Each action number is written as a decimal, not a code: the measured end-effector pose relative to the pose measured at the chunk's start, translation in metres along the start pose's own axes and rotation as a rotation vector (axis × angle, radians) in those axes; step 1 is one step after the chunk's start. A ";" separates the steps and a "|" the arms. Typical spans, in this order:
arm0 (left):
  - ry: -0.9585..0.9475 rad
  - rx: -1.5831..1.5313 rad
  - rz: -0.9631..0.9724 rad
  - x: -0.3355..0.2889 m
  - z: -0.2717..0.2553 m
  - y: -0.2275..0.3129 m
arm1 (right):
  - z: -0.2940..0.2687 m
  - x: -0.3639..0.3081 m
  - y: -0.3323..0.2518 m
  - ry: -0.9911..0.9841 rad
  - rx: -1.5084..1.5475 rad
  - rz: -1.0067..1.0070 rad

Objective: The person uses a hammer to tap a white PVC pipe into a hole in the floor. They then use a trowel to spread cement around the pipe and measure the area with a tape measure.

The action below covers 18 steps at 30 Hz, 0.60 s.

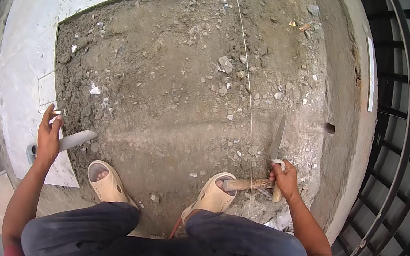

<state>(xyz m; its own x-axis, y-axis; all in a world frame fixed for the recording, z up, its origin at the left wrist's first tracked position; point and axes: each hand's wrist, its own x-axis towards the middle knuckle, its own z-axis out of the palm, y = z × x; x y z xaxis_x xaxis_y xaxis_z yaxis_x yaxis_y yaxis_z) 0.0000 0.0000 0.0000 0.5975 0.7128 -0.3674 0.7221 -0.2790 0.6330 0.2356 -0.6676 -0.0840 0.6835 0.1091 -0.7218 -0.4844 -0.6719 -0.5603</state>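
Observation:
My right hand (286, 181) is closed around the wooden handle (277, 195) of a trowel, whose narrow pointed metal blade (278, 137) points away from me over the rubble. A thick wooden piece (245, 184) lies beside that handle, near my right foot. Over the edge of the pale tiles, my left hand (49, 141) pinches a small white piece (57, 113) between thumb and fingers. A pale tube-like piece (78, 140) shows behind that hand; whether the hand touches it I cannot tell.
Large pale tiles (22, 70) border the rough mortar bed (170, 79) at left and far side. A taut string (247, 67) crosses the bed on the right. Loose stones (225, 64) lie about. Black metal bars (409, 108) stand at right; my sandals (111, 184) rest on the bed.

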 end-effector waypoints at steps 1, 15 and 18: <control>0.000 0.001 0.006 -0.002 0.004 0.000 | -0.011 0.004 -0.002 0.011 -0.140 -0.104; 0.012 0.118 0.049 -0.001 -0.001 0.007 | -0.068 0.123 -0.153 -0.005 -1.484 -0.579; 0.019 0.084 0.051 -0.001 -0.001 0.006 | -0.108 0.102 -0.162 0.091 -1.437 -0.485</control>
<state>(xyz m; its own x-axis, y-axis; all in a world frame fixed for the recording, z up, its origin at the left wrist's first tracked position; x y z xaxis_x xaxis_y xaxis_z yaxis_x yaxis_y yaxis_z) 0.0036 -0.0017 0.0045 0.6278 0.7085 -0.3224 0.7182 -0.3674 0.5910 0.4428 -0.6272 -0.0228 0.6720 0.5142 -0.5330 0.6801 -0.7133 0.1693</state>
